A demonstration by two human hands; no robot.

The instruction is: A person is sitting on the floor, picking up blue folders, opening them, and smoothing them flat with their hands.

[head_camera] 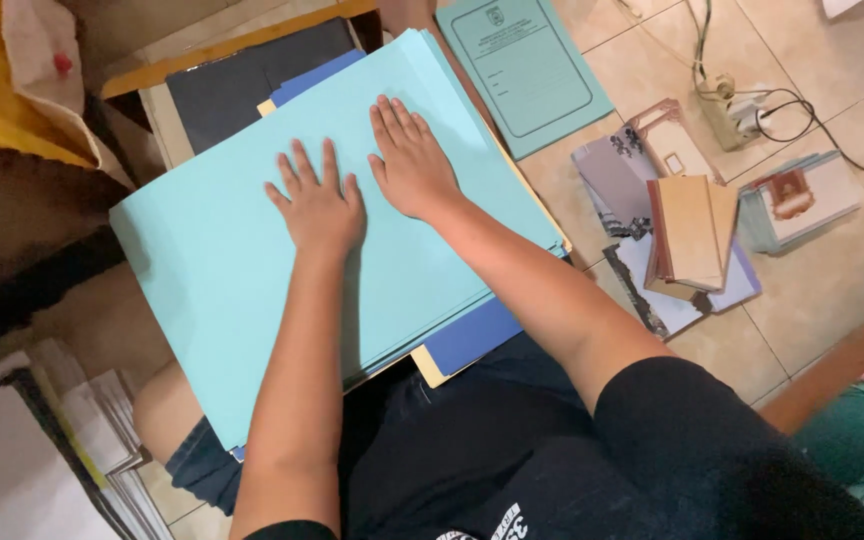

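Observation:
A stack of large light-blue paper sheets [222, 280] lies across my lap, over a dark-blue folder [472, 340] and a cream one. My left hand [317, 205] rests flat on the top sheet, fingers spread. My right hand [410, 160] lies flat beside it, a little farther away, fingers together and pointing away from me. Neither hand holds anything.
A teal printed folder [522, 70] lies on the tiled floor beyond. To the right are photo booklets and a tan book [690, 232], another booklet [797, 195], and a power strip with cables [732, 115]. Paper stacks [72, 440] sit at lower left; a dark board [242, 85] lies behind.

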